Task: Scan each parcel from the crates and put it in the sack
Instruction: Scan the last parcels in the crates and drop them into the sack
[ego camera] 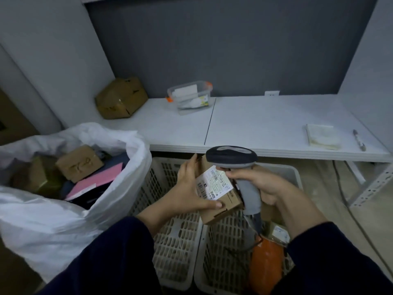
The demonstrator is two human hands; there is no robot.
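Parcels (78, 163) already fill the sack (119, 167); left hand (191, 188) grips a box (221, 196), right hand (261, 184) grips the scanner (234, 158), crates (176, 241) nearly emptied.

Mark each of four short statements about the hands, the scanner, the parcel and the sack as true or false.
1. The right hand grips the scanner. True.
2. The parcel held by the left hand bears no label. False: a white label faces up on it.
3. The sack holds nothing. False: it holds brown boxes and a pink envelope.
4. An orange parcel lies in a crate. True.
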